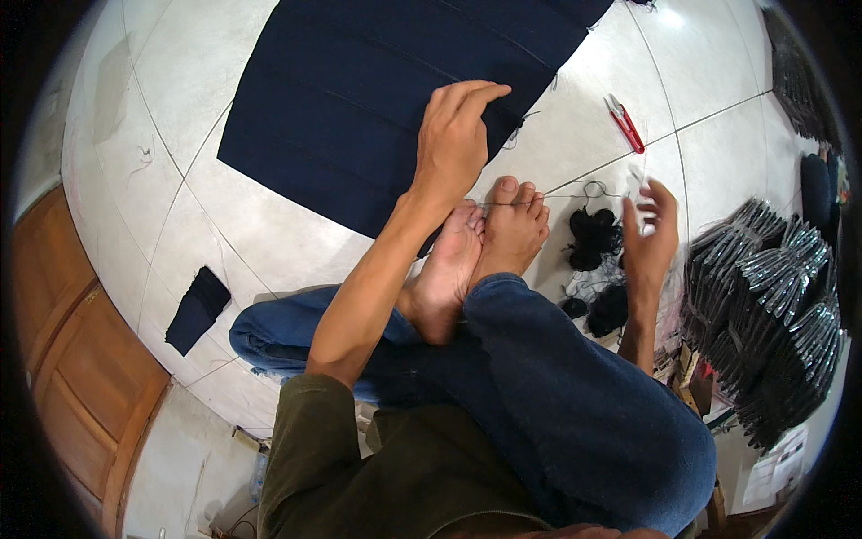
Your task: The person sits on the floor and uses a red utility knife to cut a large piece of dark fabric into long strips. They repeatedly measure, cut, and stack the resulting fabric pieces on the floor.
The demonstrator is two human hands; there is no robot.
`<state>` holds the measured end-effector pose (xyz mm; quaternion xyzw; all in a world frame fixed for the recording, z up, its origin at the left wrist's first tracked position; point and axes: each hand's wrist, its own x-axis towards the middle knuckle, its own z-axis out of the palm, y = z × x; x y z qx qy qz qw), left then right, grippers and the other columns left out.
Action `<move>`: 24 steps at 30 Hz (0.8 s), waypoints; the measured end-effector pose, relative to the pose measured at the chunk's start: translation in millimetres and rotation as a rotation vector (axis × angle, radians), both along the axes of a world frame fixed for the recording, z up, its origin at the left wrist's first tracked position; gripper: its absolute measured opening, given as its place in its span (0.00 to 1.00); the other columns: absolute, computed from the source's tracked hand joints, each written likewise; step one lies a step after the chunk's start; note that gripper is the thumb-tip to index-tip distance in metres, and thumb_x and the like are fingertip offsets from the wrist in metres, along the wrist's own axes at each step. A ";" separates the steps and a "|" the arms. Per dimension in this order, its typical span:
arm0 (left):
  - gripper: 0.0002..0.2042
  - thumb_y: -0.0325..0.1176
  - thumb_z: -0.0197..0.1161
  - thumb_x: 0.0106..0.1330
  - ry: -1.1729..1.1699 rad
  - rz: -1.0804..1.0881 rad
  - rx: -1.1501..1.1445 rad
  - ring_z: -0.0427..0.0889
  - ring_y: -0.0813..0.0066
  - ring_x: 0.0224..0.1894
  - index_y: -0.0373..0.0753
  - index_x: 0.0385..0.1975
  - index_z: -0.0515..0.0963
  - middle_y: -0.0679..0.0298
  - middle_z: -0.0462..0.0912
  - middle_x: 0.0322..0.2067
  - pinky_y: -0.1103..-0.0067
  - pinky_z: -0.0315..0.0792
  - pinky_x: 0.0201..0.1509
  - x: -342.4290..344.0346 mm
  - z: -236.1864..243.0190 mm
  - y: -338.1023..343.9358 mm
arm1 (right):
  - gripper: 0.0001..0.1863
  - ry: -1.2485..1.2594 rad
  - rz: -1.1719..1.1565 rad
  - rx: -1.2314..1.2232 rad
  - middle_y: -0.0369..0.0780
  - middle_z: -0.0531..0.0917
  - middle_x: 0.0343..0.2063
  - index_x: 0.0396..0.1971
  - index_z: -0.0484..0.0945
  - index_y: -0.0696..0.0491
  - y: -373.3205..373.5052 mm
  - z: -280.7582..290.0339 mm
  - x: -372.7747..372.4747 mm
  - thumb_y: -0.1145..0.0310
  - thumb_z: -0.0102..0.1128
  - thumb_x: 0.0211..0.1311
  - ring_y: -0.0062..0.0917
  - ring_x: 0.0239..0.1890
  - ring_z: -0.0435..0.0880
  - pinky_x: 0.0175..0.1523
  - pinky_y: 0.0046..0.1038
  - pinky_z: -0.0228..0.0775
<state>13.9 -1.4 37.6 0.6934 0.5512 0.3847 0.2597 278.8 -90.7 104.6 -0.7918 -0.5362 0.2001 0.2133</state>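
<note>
I sit on a white tiled floor with my legs crossed and my bare feet in front of me. My left hand reaches forward and rests its fingers on the near edge of a large dark navy cloth spread on the floor. My right hand is raised at the right, fingers pinched on a thin thread that runs left toward my toes. Small black pieces with loose thread lie on the floor between my feet and my right hand.
Red thread snips lie on the tiles beyond my right hand. Bundles of black items in shiny plastic sleeves are stacked at the right. A small dark cloth scrap lies at the left, near a wooden door.
</note>
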 end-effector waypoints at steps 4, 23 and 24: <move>0.18 0.15 0.56 0.64 0.059 -0.055 0.037 0.78 0.55 0.53 0.39 0.50 0.83 0.57 0.83 0.50 0.66 0.73 0.58 -10.3 -4.9 12.0 | 0.16 -0.066 0.419 0.184 0.44 0.83 0.44 0.49 0.82 0.52 44.8 -40.9 -27.5 0.72 0.70 0.60 0.39 0.46 0.83 0.51 0.38 0.76; 0.15 0.20 0.53 0.68 -0.196 0.118 -0.227 0.86 0.60 0.47 0.38 0.47 0.85 0.57 0.87 0.44 0.72 0.75 0.54 0.8 1.5 7.7 | 0.09 0.339 0.297 -0.043 0.43 0.83 0.29 0.34 0.82 0.56 38.3 -32.6 -79.0 0.65 0.64 0.69 0.34 0.26 0.84 0.34 0.33 0.74; 0.15 0.20 0.53 0.68 -0.181 0.102 -0.216 0.85 0.60 0.47 0.39 0.47 0.85 0.57 0.87 0.44 0.72 0.76 0.54 -0.2 2.5 8.2 | 0.09 0.431 0.240 -0.083 0.41 0.83 0.26 0.35 0.82 0.58 30.8 -25.6 -66.0 0.66 0.64 0.69 0.28 0.25 0.82 0.32 0.31 0.72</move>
